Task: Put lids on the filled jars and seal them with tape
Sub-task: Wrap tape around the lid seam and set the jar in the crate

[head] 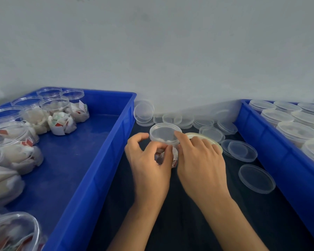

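Both hands clamped together on upright lidded jar (pixel 165 136), left hand (pixel 150 158) pinching its near side, right hand (pixel 200 160) holding tape roll (pixel 204 139) touching jar's right.

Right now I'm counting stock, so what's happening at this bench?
A person is sealing a lidded jar on the dark table between two blue bins. The left hand pinches at its side; the right hand holds a tape roll against it. Loose lids lie nearby.
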